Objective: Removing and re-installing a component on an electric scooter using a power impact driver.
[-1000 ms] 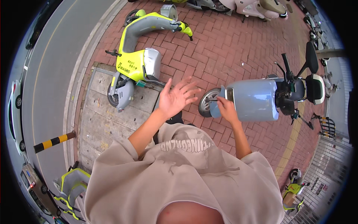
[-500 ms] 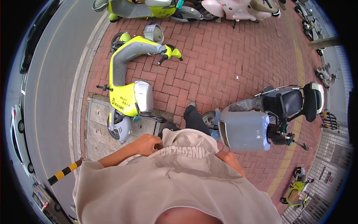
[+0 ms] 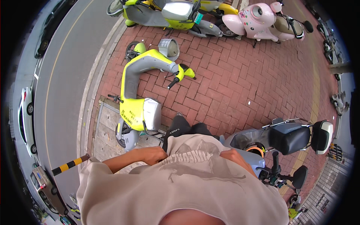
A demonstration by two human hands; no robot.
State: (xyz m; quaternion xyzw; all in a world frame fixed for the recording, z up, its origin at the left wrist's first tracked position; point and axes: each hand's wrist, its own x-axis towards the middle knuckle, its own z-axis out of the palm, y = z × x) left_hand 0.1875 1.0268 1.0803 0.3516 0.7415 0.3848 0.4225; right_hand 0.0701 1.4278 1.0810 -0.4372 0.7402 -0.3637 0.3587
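Note:
My left hand (image 3: 152, 155) lies against the front of my beige shirt (image 3: 187, 180), fingers curled in toward the cloth; whether it holds anything is hidden. My right hand is hidden behind the shirt, and only a bit of that forearm (image 3: 234, 155) shows. Just beyond the forearm stands a pale blue scooter (image 3: 258, 148) with a black seat. A yellow-green scooter (image 3: 140, 95) lies tipped on its side on the red brick paving (image 3: 240, 82), ahead and to the left of my dark-trousered leg (image 3: 180, 127).
More scooters are parked at the top, yellow-green (image 3: 168, 13) and pink (image 3: 258, 20). A grey concrete slab (image 3: 107, 131) and the kerb border the road (image 3: 63, 82) on the left, where cars (image 3: 26, 116) are parked. A black-and-yellow striped bar (image 3: 69, 165) lies by the kerb.
Both hands, raised toward the blue scooter a second ago with the left one spread open, have dropped back to my body. The view has swung, so the fallen yellow-green scooter sits nearer the middle.

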